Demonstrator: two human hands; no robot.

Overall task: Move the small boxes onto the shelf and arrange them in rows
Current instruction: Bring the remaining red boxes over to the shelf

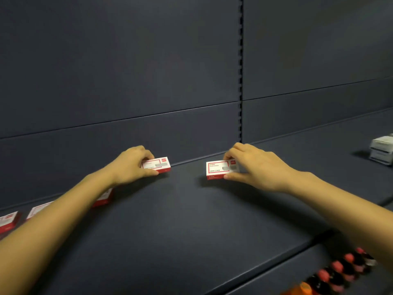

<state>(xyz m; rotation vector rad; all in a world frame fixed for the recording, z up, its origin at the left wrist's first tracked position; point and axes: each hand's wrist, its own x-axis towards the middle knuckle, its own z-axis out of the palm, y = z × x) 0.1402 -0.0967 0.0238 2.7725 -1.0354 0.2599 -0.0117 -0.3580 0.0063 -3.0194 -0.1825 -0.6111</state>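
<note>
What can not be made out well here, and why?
Head view:
- left box: partly covered by the left hand.
- print on the right box, held by the right hand: too small.
- box under the left forearm: mostly hidden by the arm.
- edge box: cut by the left edge.
- white packs: blurred, cut by the right edge.
- pink-capped items: blurred.

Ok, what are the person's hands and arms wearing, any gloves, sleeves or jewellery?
Nothing worn shows. The left hand and the right hand have no gloves or visible rings, neither wrist carries a watch or band, and both forearms are sleeveless to the frame edge.
</note>
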